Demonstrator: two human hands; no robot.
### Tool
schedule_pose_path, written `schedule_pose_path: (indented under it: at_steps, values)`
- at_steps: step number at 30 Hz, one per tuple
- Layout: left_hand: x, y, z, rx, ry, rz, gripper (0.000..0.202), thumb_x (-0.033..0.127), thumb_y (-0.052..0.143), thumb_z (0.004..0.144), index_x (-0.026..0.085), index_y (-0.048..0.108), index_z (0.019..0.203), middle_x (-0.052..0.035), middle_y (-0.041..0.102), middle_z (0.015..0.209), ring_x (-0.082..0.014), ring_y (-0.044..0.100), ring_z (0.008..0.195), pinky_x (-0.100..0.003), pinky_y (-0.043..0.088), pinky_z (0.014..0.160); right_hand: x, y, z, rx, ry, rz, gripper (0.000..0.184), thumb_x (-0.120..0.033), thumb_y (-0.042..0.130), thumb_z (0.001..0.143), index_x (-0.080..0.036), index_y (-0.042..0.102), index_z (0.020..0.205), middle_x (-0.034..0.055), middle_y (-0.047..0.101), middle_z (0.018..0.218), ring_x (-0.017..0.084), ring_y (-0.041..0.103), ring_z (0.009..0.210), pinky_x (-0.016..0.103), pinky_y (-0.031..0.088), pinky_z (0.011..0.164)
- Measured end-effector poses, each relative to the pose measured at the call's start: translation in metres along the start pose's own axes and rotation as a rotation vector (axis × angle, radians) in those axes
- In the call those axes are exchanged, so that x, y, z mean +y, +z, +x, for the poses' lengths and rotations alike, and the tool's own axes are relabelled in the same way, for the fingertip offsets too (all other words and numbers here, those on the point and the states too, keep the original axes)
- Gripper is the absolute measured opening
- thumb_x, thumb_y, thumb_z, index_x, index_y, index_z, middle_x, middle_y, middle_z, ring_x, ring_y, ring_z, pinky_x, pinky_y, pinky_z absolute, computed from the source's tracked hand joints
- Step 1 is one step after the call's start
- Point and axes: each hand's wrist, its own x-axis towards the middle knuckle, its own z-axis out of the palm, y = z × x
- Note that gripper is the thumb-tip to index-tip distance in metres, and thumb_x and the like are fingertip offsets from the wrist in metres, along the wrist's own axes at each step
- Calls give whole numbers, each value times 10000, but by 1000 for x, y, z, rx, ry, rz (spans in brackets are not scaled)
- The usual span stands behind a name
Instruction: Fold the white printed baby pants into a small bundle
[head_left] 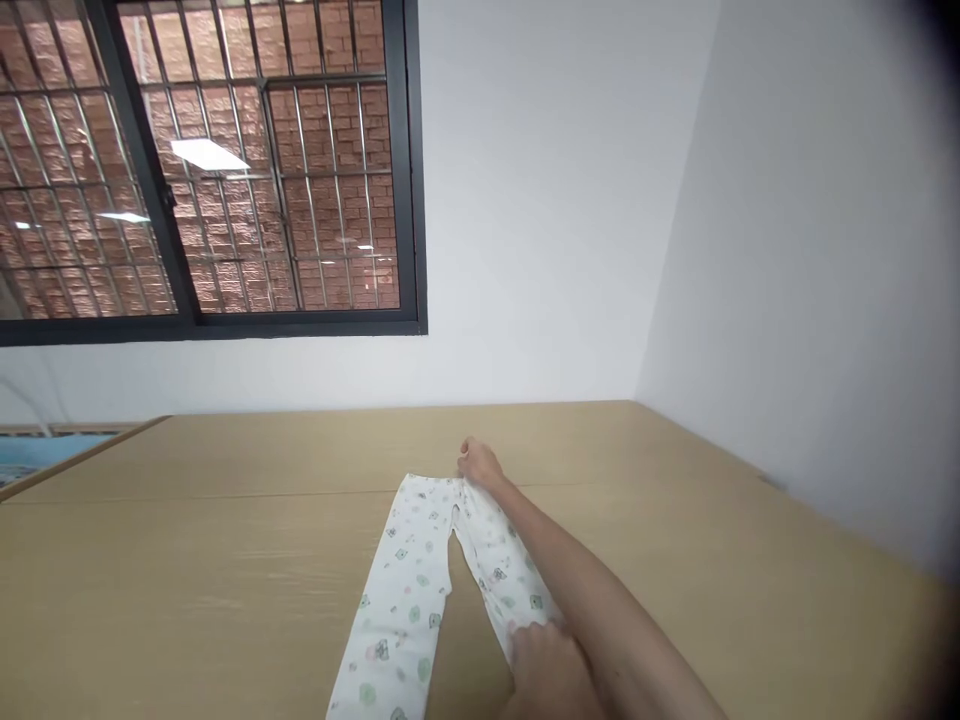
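Note:
A pair of white pants (405, 590) printed with small green, grey and pink figures lies on the wooden tabletop, waistband away from me and legs spread toward me. At the waistband's right corner, my right hand (480, 463) is closed on the cloth, its arm stretched over the right leg. Nearer to me, my left hand (551, 668) has its fingers curled on the lower part of the right leg, gripping the fabric. My forearm and left hand cover part of that leg. The lower ends of the pants run out of view or are hidden.
The light wooden tabletop (225, 560) has a seam across it and reaches the white wall (540, 200) at the back and right. A dark-framed window (300, 322) with metal bars is at back left. Something blue (45, 450) shows beyond the left edge.

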Motion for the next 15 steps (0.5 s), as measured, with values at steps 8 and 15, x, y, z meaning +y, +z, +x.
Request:
schedule_pose_path:
  at_steps: [8,15]
  values:
    - [0,5,-5,17,-25,-59,458,502,627,808,122,737,1038,-217,715,1025,-432,644,997,-590,462,918,28,-12,-12,-17,58,-25,288,-345,622,973,-161,609,1194,79,637,1168,215,648,991,414,564,849]
    - [-32,-11,-49,182,-199,-105,301,330,523,830,165,750,940,-164,735,987,-357,685,931,-476,531,782,17,-17,-6,-58,121,65,279,-346,612,982,-154,608,1185,65,657,1084,175,664,862,348,587,743]
